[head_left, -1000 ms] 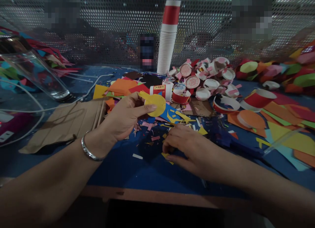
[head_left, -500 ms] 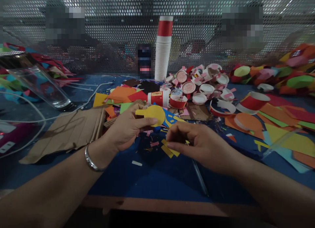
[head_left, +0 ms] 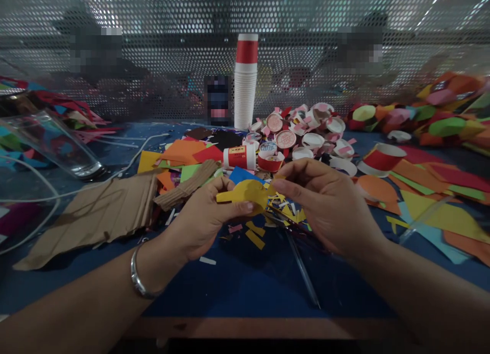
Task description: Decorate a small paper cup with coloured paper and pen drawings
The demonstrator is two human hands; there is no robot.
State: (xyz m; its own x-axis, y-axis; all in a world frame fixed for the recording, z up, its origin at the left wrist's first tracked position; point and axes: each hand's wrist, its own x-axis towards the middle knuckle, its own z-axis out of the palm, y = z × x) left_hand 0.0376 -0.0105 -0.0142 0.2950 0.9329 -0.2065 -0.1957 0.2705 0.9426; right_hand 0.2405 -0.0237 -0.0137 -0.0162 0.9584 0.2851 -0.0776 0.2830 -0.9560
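Observation:
Between the thumb and fingers of my left hand (head_left: 209,213) is a yellow paper cutout (head_left: 250,193), rounded in the middle with a narrow tab pointing left. A piece of blue paper (head_left: 247,175) shows just behind it; I cannot tell whether the two are joined. My right hand (head_left: 325,203) is closed in a pinch at the cutout's right end, with a bit of yellow paper at its fingertips. Yellow paper scraps (head_left: 254,236) lie on the blue tabletop (head_left: 237,287) below the hands. A thin clear pen-like stick (head_left: 304,272) rests near my right wrist.
Brown cardboard (head_left: 95,211) and a clear glass bottle (head_left: 65,145) lie left. Behind stand stacked paper cups (head_left: 245,89), a fallen red-and-white cup (head_left: 239,157) and a heap of cut cup pieces (head_left: 302,134). Coloured paper sheets (head_left: 440,216) spread right. A perforated metal screen (head_left: 168,53) closes the back.
My right hand has moved up and in to the yellow cutout's right end. The cutout has turned in my left hand, and the view has shifted slightly.

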